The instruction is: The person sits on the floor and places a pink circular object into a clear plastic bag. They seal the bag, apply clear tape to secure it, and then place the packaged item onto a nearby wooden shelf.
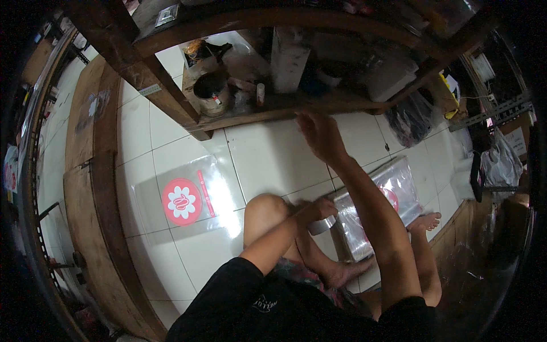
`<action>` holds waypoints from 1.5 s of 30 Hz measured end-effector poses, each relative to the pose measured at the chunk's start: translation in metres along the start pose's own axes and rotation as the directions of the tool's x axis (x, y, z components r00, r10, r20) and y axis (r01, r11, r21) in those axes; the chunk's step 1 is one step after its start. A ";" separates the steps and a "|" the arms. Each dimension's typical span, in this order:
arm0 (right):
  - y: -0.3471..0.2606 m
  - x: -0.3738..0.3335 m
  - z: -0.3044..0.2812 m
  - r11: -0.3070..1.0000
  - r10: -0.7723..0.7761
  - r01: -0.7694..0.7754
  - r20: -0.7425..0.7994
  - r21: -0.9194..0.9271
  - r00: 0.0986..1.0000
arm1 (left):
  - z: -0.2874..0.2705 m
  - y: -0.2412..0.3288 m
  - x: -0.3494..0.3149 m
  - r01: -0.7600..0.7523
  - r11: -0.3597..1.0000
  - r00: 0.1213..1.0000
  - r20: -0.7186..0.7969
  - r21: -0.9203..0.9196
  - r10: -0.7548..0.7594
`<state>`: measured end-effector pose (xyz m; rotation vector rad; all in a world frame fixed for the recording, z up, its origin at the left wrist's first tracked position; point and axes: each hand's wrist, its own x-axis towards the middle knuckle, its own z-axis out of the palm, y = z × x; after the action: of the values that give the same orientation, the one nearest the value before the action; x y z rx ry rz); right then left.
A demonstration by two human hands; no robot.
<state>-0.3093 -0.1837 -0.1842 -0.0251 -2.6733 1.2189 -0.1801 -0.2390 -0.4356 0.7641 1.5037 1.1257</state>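
One head-worn fisheye view, looking steeply down from the wearer's own eye level.
The camera, the left one of a side-by-side pair, sits above the black shirt [228, 296], which fills the lower edge, and faces down and forward over the tiled floor [268, 154]. The right forearm [379, 211] rises close to the lens and looms large; the left fingers [325, 208] and right fingers [306, 122] fall near mid-frame, with the floor farther below. The wooden shelf [250, 118] crosses the top, the wooden boards [88, 137] at left curve with the lens, and a dark round border closes off the corners.
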 end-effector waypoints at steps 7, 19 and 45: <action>-0.073 0.153 0.049 0.903 -0.272 0.311 0.165 -0.297 0.948 | 0.018 0.001 0.007 -0.037 0.997 0.994 -0.101 0.067 0.044; -0.035 0.222 0.105 0.684 -0.055 0.360 0.447 -0.635 0.893 | 0.029 -0.006 0.017 -0.124 0.985 0.975 -0.168 0.116 0.143; -0.032 -0.051 -0.089 0.997 0.062 -0.056 0.128 -0.053 0.990 | -0.009 0.000 -0.011 -0.227 0.969 0.974 0.020 0.093 0.226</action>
<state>-0.2405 -0.1433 -0.1125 -0.0337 -2.8336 1.2106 -0.1861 -0.2509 -0.4314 1.0258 1.4978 1.2236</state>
